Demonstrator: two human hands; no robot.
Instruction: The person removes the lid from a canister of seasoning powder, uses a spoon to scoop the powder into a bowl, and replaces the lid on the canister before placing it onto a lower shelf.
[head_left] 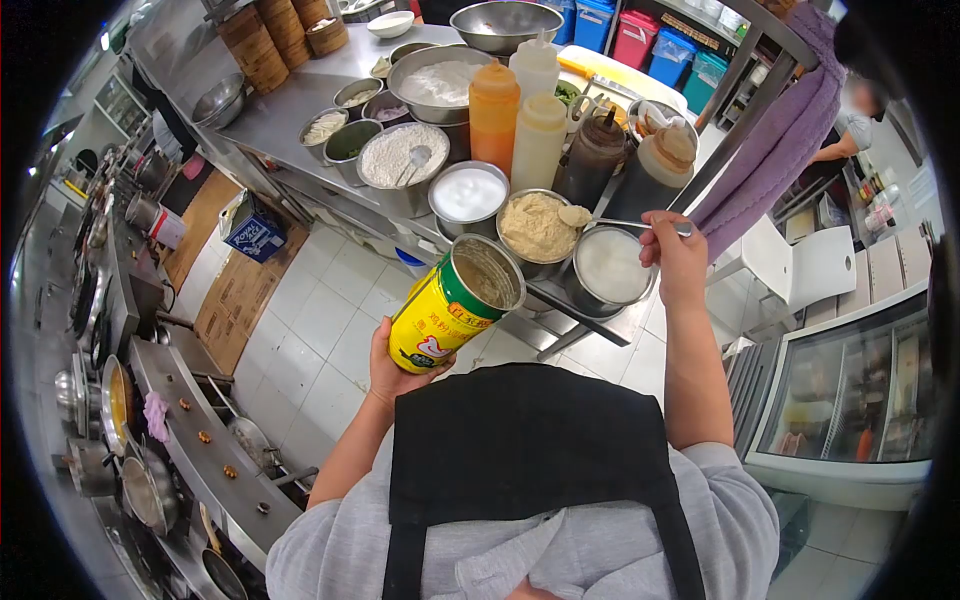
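The yellow-and-green tin (435,322) rests in the left hand (393,376), its open mouth tipped toward the bowls, while the right hand (675,250) has the spoon (628,222), a clump of tan powder (573,215) on its end. I'd call the spooning partway along: the metal bowl (547,268) just left of the right fingers is well heaped with that same-looking powder, yet the spoon is loaded, the tin isn't set down, and I can't make out how much lies inside it. The left fingers curl round the tin's lower side, opened about as wide as its girth; the right thumb and fingers pinch together on the spoon's handle, touching nothing else I can see. Just below and left of the right fingers are white grains (612,265) in a pot; farther left, past the tan heap, sit a fine white powder (468,193) and a flour-like one (390,152). Beyond the right fingers stand a dark bottle (655,182) and, more to the left, an orange bottle (494,120), on the steel surface (280,117), with a purple towel (765,140) hanging to their right
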